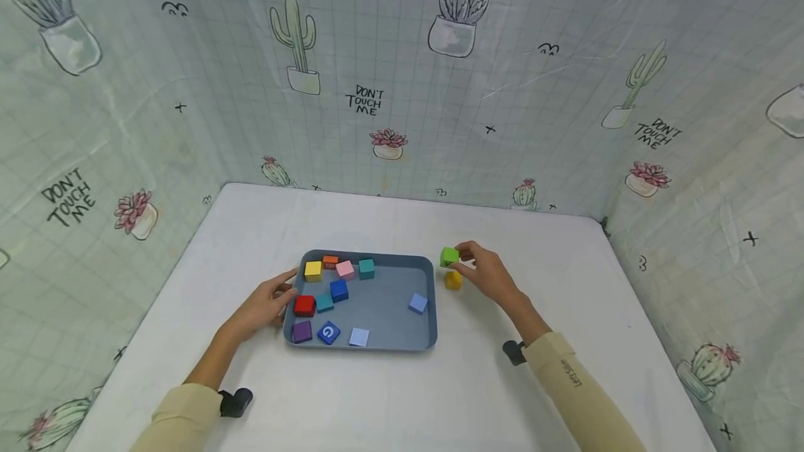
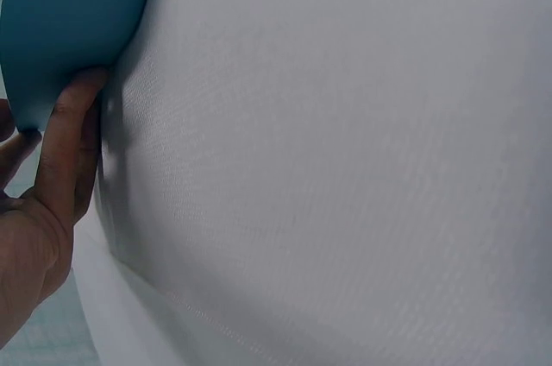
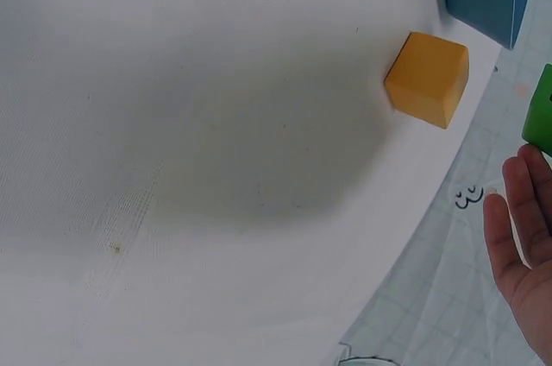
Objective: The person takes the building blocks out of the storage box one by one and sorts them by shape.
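Note:
A bright green cube [image 1: 449,257] is pinched between the thumb and fingers of my right hand [image 1: 486,272], raised just off the tray's right end. Below it, a yellow-orange block [image 1: 453,280] sits on the table; the right wrist view shows this block [image 3: 427,79] larger. The green cube [image 3: 540,116] is cut off by that view's edge. My left hand [image 1: 266,304] rests against the left end of a blue-grey tray [image 1: 383,284]. In the left wrist view its fairly straight fingers [image 2: 65,146] touch the tray's outer wall [image 2: 73,21].
Several blocks lie in the tray, mostly leftward, among them a red one [image 1: 304,306], a purple one [image 1: 302,331] and a teal one [image 1: 366,268]. A light blue block [image 1: 417,303] lies near its right end. The white table [image 1: 402,403] meets patterned cloth [image 1: 402,54] behind.

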Tool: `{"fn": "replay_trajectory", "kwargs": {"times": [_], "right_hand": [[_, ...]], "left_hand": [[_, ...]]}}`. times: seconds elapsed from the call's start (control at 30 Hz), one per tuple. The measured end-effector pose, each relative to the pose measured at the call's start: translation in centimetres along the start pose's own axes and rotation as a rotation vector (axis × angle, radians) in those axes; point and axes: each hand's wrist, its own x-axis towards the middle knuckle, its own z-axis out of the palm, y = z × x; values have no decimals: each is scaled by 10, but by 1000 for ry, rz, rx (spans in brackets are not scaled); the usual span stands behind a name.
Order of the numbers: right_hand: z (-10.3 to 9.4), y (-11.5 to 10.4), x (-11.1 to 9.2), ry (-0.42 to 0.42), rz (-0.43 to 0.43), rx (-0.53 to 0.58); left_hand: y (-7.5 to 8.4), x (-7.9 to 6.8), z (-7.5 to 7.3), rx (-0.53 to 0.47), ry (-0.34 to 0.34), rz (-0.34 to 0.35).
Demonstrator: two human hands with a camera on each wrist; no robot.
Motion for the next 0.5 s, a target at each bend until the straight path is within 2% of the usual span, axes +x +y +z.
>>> {"fn": "replay_trajectory", "kwargs": {"times": [0.5], "right_hand": [[-4, 11, -1, 44, -5, -14]], "left_hand": [[-3, 3, 0, -24, 1, -14]]}}
